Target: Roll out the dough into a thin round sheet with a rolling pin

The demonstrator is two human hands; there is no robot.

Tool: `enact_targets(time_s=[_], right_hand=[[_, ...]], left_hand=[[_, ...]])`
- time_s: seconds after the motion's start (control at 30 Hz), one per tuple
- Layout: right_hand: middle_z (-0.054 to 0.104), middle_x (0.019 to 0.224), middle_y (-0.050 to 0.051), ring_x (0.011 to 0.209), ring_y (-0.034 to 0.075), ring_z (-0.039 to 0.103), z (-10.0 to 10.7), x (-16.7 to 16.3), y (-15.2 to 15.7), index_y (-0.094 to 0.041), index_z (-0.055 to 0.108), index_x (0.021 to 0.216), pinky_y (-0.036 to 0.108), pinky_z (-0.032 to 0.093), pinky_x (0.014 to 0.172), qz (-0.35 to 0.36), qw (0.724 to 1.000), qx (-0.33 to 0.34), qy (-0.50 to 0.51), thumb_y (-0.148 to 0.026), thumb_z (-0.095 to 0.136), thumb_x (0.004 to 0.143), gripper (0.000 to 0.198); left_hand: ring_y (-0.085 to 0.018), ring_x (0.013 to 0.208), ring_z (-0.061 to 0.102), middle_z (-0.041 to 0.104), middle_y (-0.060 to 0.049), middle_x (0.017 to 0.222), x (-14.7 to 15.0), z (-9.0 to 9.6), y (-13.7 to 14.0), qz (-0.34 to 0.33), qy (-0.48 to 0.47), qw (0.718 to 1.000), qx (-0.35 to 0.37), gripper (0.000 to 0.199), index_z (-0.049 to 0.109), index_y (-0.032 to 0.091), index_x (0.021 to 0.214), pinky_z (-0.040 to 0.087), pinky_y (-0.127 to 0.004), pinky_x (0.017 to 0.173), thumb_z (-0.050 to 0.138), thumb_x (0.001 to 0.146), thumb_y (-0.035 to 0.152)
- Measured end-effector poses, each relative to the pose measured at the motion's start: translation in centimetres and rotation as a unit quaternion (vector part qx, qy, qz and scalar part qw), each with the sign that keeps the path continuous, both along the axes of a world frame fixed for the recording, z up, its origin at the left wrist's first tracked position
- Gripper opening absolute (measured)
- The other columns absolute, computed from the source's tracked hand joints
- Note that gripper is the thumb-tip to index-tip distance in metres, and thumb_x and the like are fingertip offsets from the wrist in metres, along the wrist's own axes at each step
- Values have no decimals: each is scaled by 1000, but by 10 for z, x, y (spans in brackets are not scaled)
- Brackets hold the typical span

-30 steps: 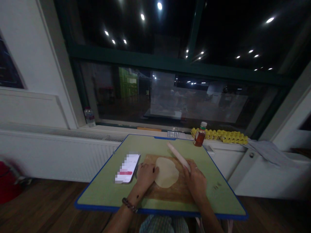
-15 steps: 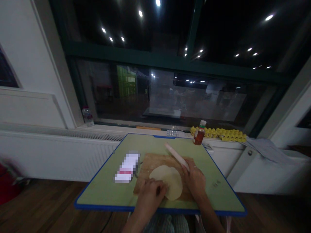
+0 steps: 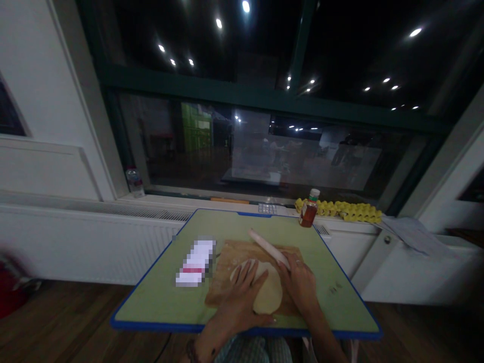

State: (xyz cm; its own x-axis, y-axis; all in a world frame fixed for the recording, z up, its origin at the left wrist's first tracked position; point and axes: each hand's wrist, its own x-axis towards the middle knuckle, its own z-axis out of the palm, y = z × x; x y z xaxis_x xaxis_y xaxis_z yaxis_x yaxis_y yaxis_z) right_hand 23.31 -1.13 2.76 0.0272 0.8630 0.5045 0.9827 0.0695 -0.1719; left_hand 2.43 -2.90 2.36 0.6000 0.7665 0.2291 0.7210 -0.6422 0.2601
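Note:
A flat, pale round of dough (image 3: 270, 295) lies on a wooden board (image 3: 227, 250), partly covered by my left hand (image 3: 244, 292). That hand is open, its fingers spread over the dough's left side and the thumb reaching toward the board's near edge. My right hand (image 3: 301, 282) is closed round the near end of a light wooden rolling pin (image 3: 266, 245). The pin slants away to the far left, over the board's far right part, with its far end past the board's edge. Whether it touches the board is unclear.
The board rests on a green folding table (image 3: 159, 297) with a blue rim. A phone (image 3: 196, 262), pixelated, lies to the left. At the far right corner stands a bottle of reddish liquid (image 3: 309, 209). Yellow egg trays (image 3: 340, 209) and a clear bottle (image 3: 135, 182) stand by the window.
My left hand has gone from curled fingers at the dough's near left edge to spread fingers lying across it. My right hand and the rolling pin have shifted slightly left.

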Motion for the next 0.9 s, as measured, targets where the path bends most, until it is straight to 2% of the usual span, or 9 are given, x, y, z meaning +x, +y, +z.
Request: enact_targets(time_s=[0.1, 0.3, 0.47, 0.57, 0.63, 0.77, 0.83, 0.9], right_hand=[[70, 97, 7, 85, 20, 67, 1, 0, -1, -22, 59, 117, 29, 48, 75, 11, 1000, 0, 10, -41, 38, 98, 35], [68, 108, 8, 93, 20, 66, 0, 1, -1, -21, 59, 118, 29, 47, 79, 21, 1000, 10, 18, -38, 38, 97, 34], [70, 103, 8, 93, 20, 66, 2, 1, -2, -21, 58, 119, 29, 47, 79, 23, 999, -11, 22, -39, 37, 98, 34], [70, 101, 7, 89, 20, 67, 1, 2, -1, -21, 59, 118, 29, 48, 77, 24, 999, -20, 19, -38, 37, 99, 33], [69, 103, 8, 89, 19, 66, -1, 2, 1, -21, 59, 117, 28, 48, 77, 29, 999, -22, 13, -35, 37, 99, 32], [67, 113, 9, 102, 20, 62, -1, 1, 1, -19, 59, 118, 30, 46, 88, 77, 997, -29, -5, -29, 42, 97, 29], [66, 116, 8, 107, 21, 60, 4, -1, -1, -20, 59, 119, 33, 44, 93, 108, 993, -39, -12, -29, 46, 95, 29], [66, 117, 6, 109, 21, 59, 10, -4, -3, -23, 60, 119, 34, 42, 96, 142, 988, -51, -13, -28, 50, 93, 28]], left_hand=[[-35, 144, 17, 20, -11, 158, 1, 0, 1, 3, 2, 1000, -2, 90, 33, 32, 147, 21, -59, 113, 62, 71, 72], [-34, 144, 19, 27, -13, 156, 8, -3, 11, 53, -15, 998, -2, 85, 40, 29, 144, 20, -59, 113, 48, 76, 79], [-37, 143, 20, 27, -13, 156, 13, -7, 13, 65, -16, 998, 22, 84, 39, 27, 145, 22, -61, 112, 44, 79, 78], [-34, 142, 25, 33, -11, 154, 17, -12, 2, 63, -30, 995, 72, 72, 40, 24, 144, 27, -55, 113, 42, 87, 68], [-30, 141, 30, 36, -8, 153, 19, -13, -10, 34, -35, 994, 93, 63, 37, 23, 145, 31, -49, 113, 40, 93, 58], [-22, 137, 35, 42, 0, 149, 16, 2, -26, -56, -51, 992, 97, 50, 39, 30, 142, 32, -41, 113, 44, 95, 46], [-21, 132, 39, 50, 1, 142, 10, 17, -21, -32, -84, 990, 108, 41, 47, 30, 135, 33, -40, 111, 45, 95, 38], [-22, 123, 46, 58, -4, 129, 2, 32, -4, 37, -118, 984, 129, 31, 57, 25, 122, 36, -41, 107, 43, 95, 33]])
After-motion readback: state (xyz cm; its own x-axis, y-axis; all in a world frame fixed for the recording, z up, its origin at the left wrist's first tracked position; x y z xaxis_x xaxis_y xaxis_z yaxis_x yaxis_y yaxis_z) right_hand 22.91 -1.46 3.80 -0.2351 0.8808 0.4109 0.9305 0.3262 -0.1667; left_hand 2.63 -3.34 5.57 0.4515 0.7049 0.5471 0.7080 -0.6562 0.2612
